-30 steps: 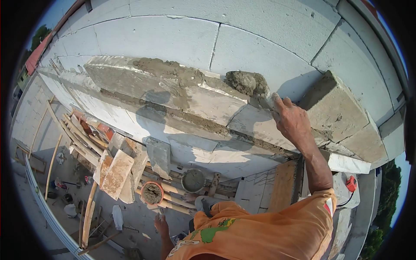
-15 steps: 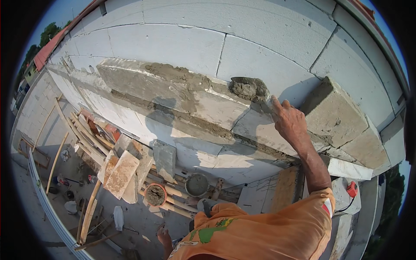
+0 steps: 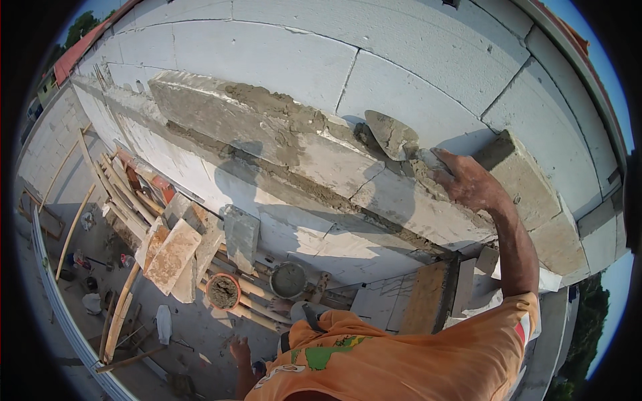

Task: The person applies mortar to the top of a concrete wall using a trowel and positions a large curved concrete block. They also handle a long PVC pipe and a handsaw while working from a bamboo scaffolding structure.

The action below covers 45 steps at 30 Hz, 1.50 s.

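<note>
My right hand (image 3: 468, 179) is closed round the handle of a trowel (image 3: 394, 134), over the top of the low block course. The mortar-smeared blade is tilted up on edge against the white wall. Beside it, a dark lump of mortar (image 3: 364, 137) lies on the ledge. Grey mortar (image 3: 281, 110) also runs along the top of the grey blocks (image 3: 221, 113) to the left. Low beside my body hangs my left hand (image 3: 239, 349), small in view, with its fingers loosely apart and nothing visible in it.
A leaning grey block (image 3: 518, 174) stands right of my right hand. Below are an orange mortar bucket (image 3: 223, 291), a dark mortar bucket (image 3: 289, 281), loose slabs (image 3: 174, 257) and bamboo poles (image 3: 127, 200). The white block wall (image 3: 281, 60) rises behind the ledge.
The trowel blade has turned from lying flat under a mortar load to standing tilted, and mortar now lies on the ledge. My right hand has shifted slightly right.
</note>
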Tool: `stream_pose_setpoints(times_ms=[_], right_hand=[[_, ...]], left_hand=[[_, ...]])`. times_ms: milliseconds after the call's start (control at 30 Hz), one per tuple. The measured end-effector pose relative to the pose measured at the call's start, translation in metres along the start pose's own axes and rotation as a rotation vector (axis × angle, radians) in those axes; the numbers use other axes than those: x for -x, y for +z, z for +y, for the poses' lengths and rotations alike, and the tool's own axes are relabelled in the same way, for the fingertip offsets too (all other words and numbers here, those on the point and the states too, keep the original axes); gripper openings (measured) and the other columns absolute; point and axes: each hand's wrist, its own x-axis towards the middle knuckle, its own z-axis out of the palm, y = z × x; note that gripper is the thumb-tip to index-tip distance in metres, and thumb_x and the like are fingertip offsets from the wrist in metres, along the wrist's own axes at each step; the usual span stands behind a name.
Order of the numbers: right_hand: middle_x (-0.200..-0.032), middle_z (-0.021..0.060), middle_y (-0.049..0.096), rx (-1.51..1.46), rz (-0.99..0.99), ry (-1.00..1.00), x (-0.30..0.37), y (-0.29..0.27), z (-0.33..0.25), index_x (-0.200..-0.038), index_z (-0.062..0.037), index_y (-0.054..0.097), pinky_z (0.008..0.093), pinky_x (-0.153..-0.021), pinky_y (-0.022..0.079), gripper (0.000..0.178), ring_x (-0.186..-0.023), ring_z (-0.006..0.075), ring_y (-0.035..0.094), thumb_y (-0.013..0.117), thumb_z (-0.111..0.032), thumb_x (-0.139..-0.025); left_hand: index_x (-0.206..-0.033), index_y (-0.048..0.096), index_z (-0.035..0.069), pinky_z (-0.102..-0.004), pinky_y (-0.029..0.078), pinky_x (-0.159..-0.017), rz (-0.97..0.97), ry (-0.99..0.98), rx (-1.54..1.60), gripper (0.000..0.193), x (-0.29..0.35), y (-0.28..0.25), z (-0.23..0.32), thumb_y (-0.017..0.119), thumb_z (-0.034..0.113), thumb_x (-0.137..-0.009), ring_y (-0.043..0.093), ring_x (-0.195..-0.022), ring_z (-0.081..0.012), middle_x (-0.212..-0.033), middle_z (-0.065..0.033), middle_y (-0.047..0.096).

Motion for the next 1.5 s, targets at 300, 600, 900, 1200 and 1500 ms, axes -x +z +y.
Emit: stream_pose_setpoints(times_ms=[300,600,900,1200,1500], right_hand=[[-0.093,0.0175,0.065,0.164,-0.125,0.011,0.007,0.013,0.033,-0.137,-0.0018,0.048,0.0394,-0.077,0.054,0.059,-0.093,0.0297,0.063,0.066,-0.037,-0.093],[-0.075,0.0095,0.059,-0.306,-0.219,0.411,0.041,0.009,0.013,-0.139,0.0013,0.047,0.0317,-0.052,0.050,0.061,-0.054,0.0149,0.059,0.062,-0.038,-0.094],[-0.066,0.0093,0.056,-0.161,-0.151,0.208,0.060,0.022,0.041,-0.126,0.0029,0.053,0.0336,-0.051,0.048,0.048,-0.053,0.0172,0.059,0.057,-0.033,-0.095],[-0.069,0.0067,0.057,-0.513,-0.225,0.290,0.012,0.013,-0.014,-0.118,0.0034,0.057,0.0318,-0.051,0.051,0.042,-0.056,0.0154,0.062,0.053,-0.033,-0.099],[-0.103,0.0180,0.062,-0.351,-0.274,0.255,-0.050,0.010,-0.060,-0.132,0.0041,0.053,0.0302,-0.052,0.053,0.056,-0.062,0.0158,0.065,0.055,-0.041,-0.098]], left_hand=[[-0.117,0.064,-0.004,-0.0447,0.050,-0.084,-0.037,0.061,0.099,0.039,-0.029,-0.002,0.075,0.070,0.012,-0.082,0.064,-0.096,-0.0406,-0.106,-0.0286,0.066],[-0.116,0.065,-0.003,-0.0478,0.051,-0.081,-0.112,-0.023,-0.118,0.042,-0.008,0.012,-0.001,0.072,0.017,-0.080,0.065,-0.093,-0.0405,-0.102,-0.0281,0.066],[-0.114,0.066,-0.004,-0.0482,0.050,-0.080,-0.079,0.198,-0.084,0.041,-0.036,0.031,-0.035,0.072,0.016,-0.079,0.065,-0.092,-0.0423,-0.102,-0.0287,0.066],[-0.120,0.062,-0.006,-0.0469,0.050,-0.082,0.001,0.025,0.117,0.045,-0.056,0.016,0.016,0.071,0.013,-0.080,0.064,-0.097,-0.0410,-0.107,-0.0295,0.065],[-0.117,0.064,-0.007,-0.0481,0.051,-0.080,-0.099,-0.059,0.026,0.045,-0.011,-0.001,0.033,0.070,0.017,-0.079,0.066,-0.096,-0.0428,-0.103,-0.0328,0.066]])
